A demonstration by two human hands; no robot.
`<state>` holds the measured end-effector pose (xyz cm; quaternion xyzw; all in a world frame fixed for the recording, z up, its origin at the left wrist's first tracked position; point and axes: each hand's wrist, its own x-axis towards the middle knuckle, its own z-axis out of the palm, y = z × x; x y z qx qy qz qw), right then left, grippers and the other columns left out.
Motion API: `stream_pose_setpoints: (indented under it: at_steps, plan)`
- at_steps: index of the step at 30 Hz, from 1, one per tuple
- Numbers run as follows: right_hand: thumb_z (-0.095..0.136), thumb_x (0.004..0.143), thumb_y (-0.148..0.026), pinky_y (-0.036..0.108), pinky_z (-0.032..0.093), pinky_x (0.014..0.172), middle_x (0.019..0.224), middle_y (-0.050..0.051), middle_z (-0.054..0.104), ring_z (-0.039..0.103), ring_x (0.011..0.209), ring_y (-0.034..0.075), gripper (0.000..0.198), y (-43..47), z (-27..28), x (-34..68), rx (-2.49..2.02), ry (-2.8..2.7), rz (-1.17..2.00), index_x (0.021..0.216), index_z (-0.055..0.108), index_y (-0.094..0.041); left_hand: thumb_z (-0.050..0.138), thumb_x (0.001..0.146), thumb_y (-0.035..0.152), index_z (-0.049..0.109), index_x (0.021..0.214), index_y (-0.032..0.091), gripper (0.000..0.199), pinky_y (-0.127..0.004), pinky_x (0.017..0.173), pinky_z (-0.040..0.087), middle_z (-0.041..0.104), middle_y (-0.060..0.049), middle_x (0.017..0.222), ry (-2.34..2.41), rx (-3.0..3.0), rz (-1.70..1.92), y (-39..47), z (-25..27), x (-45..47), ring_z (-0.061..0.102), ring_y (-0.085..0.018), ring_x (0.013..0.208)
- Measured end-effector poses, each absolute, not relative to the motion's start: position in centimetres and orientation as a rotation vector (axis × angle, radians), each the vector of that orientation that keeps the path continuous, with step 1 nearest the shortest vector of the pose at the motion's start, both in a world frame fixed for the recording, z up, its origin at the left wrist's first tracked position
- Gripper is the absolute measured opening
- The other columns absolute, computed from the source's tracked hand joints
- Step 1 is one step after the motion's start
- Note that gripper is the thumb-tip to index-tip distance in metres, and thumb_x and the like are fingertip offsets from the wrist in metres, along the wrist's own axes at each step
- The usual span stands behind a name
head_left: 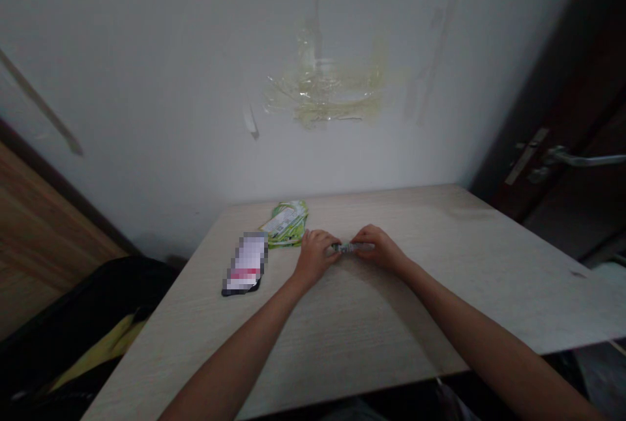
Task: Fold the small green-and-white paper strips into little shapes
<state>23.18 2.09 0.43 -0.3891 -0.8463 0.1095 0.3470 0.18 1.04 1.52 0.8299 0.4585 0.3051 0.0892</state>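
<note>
Between my two hands, low over the middle of the table, is a small, thin, greyish strip with dark markings; its kind is too small to make out. My left hand pinches its left end, and my right hand grips the right end with thumb and fingers. The fingers cover both ends of the strip. Just left of my left hand lies a crumpled green-and-white printed packet. A phone with a blurred screen rests nearer to me, left of the packet.
The pale wood-grain table backs onto a grey wall with peeling clear tape. At the right stands a dark door with a metal handle. Dark and yellow cloth lies beside the table's left edge.
</note>
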Motion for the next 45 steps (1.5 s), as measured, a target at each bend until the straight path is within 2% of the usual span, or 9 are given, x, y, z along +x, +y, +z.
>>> stream_pose_setpoints:
  at_steps: [4, 8, 14, 20, 25, 32, 38, 42, 45]
  plan:
    - [0.071, 0.082, -0.022, 0.032, 0.048, 0.084, 0.093, 0.005, 0.067, 0.062, 0.091, 0.02, 0.015, 2.2, 0.1, 23.1, -0.992, -2.131, 0.351, 0.096, 0.075, -0.023, 0.071, 0.083, 0.026, 0.073, 0.098, 0.027, 0.016, -0.051, 0.113, 0.021, 0.07, -0.002, 0.103, 1.378, 2.481, 0.949, 1.0, 1.5, 0.2, 0.055, -0.023, 0.111]
    - [0.071, 0.08, -0.019, 0.034, 0.049, 0.089, 0.101, 0.007, 0.065, 0.062, 0.096, 0.02, 0.027, 2.4, -0.4, 23.0, -1.093, -1.984, 0.403, 0.107, 0.072, -0.022, 0.071, 0.083, 0.024, 0.073, 0.098, 0.026, 0.015, -0.049, 0.112, 0.024, 0.069, -0.002, 0.102, 1.368, 2.48, 0.992, 1.2, 1.2, 0.0, 0.055, -0.023, 0.11]
    - [0.066, 0.082, -0.017, 0.032, 0.048, 0.082, 0.087, 0.004, 0.071, 0.064, 0.086, 0.018, 0.006, 2.3, -0.3, 23.0, -1.197, -1.968, 0.532, 0.084, 0.072, -0.02, 0.068, 0.084, 0.019, 0.073, 0.097, 0.025, 0.016, -0.047, 0.11, 0.028, 0.069, -0.003, 0.102, 1.361, 2.453, 1.037, 1.5, 0.9, -0.2, 0.056, -0.022, 0.11]
    - [0.067, 0.079, -0.016, 0.032, 0.048, 0.084, 0.092, 0.005, 0.072, 0.064, 0.089, 0.019, 0.012, 2.2, -0.1, 22.8, -1.194, -1.987, 0.502, 0.09, 0.071, -0.019, 0.069, 0.083, 0.018, 0.073, 0.093, 0.025, 0.013, -0.046, 0.107, 0.033, 0.069, -0.003, 0.101, 1.401, 2.438, 1.032, 1.7, 1.0, -0.2, 0.056, -0.023, 0.109]
    - [0.065, 0.081, -0.017, 0.032, 0.047, 0.085, 0.087, 0.005, 0.072, 0.064, 0.088, 0.02, 0.01, 2.2, 0.2, 23.0, -1.238, -2.016, 0.441, 0.082, 0.074, -0.02, 0.069, 0.084, 0.022, 0.073, 0.092, 0.024, 0.01, -0.043, 0.103, 0.036, 0.07, -0.003, 0.099, 1.375, 2.464, 1.027, 1.8, 0.9, -0.3, 0.058, -0.023, 0.106]
    - [0.062, 0.085, -0.021, 0.037, 0.048, 0.089, 0.093, 0.008, 0.071, 0.062, 0.093, 0.023, 0.016, 3.8, -1.1, 24.8, -1.364, -2.001, 0.295, 0.092, 0.076, -0.02, 0.069, 0.083, 0.021, 0.073, 0.094, 0.024, 0.011, -0.041, 0.101, 0.037, 0.07, -0.003, 0.101, 1.367, 2.454, 1.018, 1.9, 0.3, -0.2, 0.059, -0.022, 0.106]
    - [0.065, 0.085, -0.02, 0.04, 0.048, 0.093, 0.107, 0.011, 0.065, 0.058, 0.103, 0.024, 0.03, 3.6, -1.4, 24.3, -1.173, -2.028, 0.052, 0.115, 0.07, -0.021, 0.068, 0.086, 0.027, 0.074, 0.093, 0.024, 0.01, -0.041, 0.1, 0.038, 0.071, -0.004, 0.099, 1.416, 2.458, 0.946, 1.5, 0.4, 0.0, 0.059, -0.022, 0.105]
    - [0.06, 0.088, -0.013, 0.04, 0.046, 0.093, 0.114, 0.009, 0.068, 0.058, 0.107, 0.023, 0.031, 2.6, -0.8, 22.5, -1.052, -2.245, -0.032, 0.113, 0.072, -0.027, 0.062, 0.09, 0.031, 0.074, 0.092, 0.023, 0.015, -0.04, 0.097, 0.039, 0.071, -0.005, 0.094, 1.449, 2.46, 0.964, 1.4, 0.6, 0.0, 0.06, -0.022, 0.102]
    - [0.059, 0.089, -0.012, 0.039, 0.044, 0.093, 0.112, 0.007, 0.071, 0.059, 0.106, 0.023, 0.03, 2.4, -0.7, 21.8, -1.095, -2.308, -0.047, 0.109, 0.073, -0.028, 0.059, 0.092, 0.032, 0.074, 0.091, 0.022, 0.018, -0.038, 0.094, 0.041, 0.071, -0.006, 0.093, 1.463, 2.451, 0.969, 1.4, 0.7, -0.1, 0.06, -0.022, 0.099]
